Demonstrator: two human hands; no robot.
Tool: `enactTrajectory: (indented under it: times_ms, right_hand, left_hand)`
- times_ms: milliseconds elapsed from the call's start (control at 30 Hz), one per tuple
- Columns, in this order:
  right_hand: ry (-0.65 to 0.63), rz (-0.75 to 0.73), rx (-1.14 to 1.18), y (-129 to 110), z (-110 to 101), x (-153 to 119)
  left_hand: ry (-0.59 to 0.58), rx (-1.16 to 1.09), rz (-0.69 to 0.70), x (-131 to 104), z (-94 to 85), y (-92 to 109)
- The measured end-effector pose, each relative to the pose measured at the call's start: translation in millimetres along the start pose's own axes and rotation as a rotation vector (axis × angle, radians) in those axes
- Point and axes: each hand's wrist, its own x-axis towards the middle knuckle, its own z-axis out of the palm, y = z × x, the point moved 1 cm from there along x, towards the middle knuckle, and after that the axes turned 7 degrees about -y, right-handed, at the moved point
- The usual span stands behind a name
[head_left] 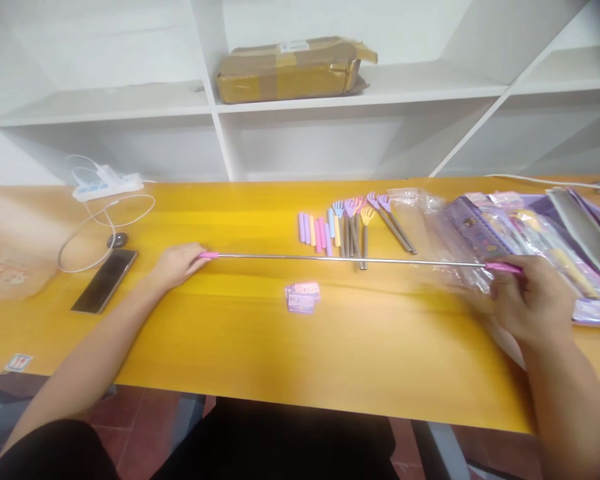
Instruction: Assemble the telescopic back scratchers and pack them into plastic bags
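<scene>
A telescopic back scratcher [290, 257] with a thin metal rod is stretched out nearly level above the table. My left hand [177, 265] pinches its pink left end, and my right hand [537, 300] is closed around the pink part at the right end; the fingers partly hide that end's shape. Below the rod lie small printed cards [303, 297]. Just behind it are several pastel handle sleeves [321, 235] in pink, purple, blue and yellow. Beside these lie several short back scratchers [365, 233] with coloured claw heads and metal rods.
Clear plastic bags [420, 207] and a purple box of packaged items [480, 230] occupy the right side. At left lie a phone [105, 281], a dark round object [117, 240], a power strip [107, 187] with white cables, and a plastic bag [15, 267]. A taped carton [290, 72] sits on the shelf.
</scene>
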Motion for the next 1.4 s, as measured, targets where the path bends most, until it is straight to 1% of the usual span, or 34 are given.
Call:
enactTrajectory:
  times_ms: [100, 200, 400, 567, 667, 733, 900, 1067, 1267, 1400]
  right_hand:
    - [-0.01, 0.054, 0.022, -2, 0, -1]
    - [-0.011, 0.068, 0.041, -8, -2, -1]
    - [-0.039, 0.081, 0.061, -15, -5, 1]
    - [-0.042, 0.104, 0.091, -25, -9, 4]
    - [-0.055, 0.132, 0.108, -28, -10, 4]
    - [-0.051, 0.135, 0.106, -25, -9, 3]
    - [-0.019, 0.078, 0.089, -9, -5, -2]
    - [-0.054, 0.158, 0.085, -6, -4, -3]
    - [-0.119, 0.244, 0.123, -1, -1, -4]
    - [-0.17, 0.318, 0.075, 5, -3, -4]
  left_hand:
    - [-0.01, 0.015, -0.017, 2, -2.5, 2]
    - [-0.016, 0.028, -0.035, 2, -4.9, 4]
    - [0.059, 0.082, -0.028, 3, -6.0, 9]
    - [0.082, 0.1, -0.016, 2, -3.9, 8]
    - [0.08, 0.109, -0.035, 1, -3.0, 8]
    - [0.07, 0.115, -0.047, 0, -2.5, 9]
    - [0.086, 0.126, -0.032, -1, -2.4, 12]
    - [0.045, 0.119, -0.055, -1, -2.0, 14]
    - [0.072, 0.133, -0.045, -1, -1.3, 16]
    - [0.098, 0.15, -0.02, -3, -9.3, 14]
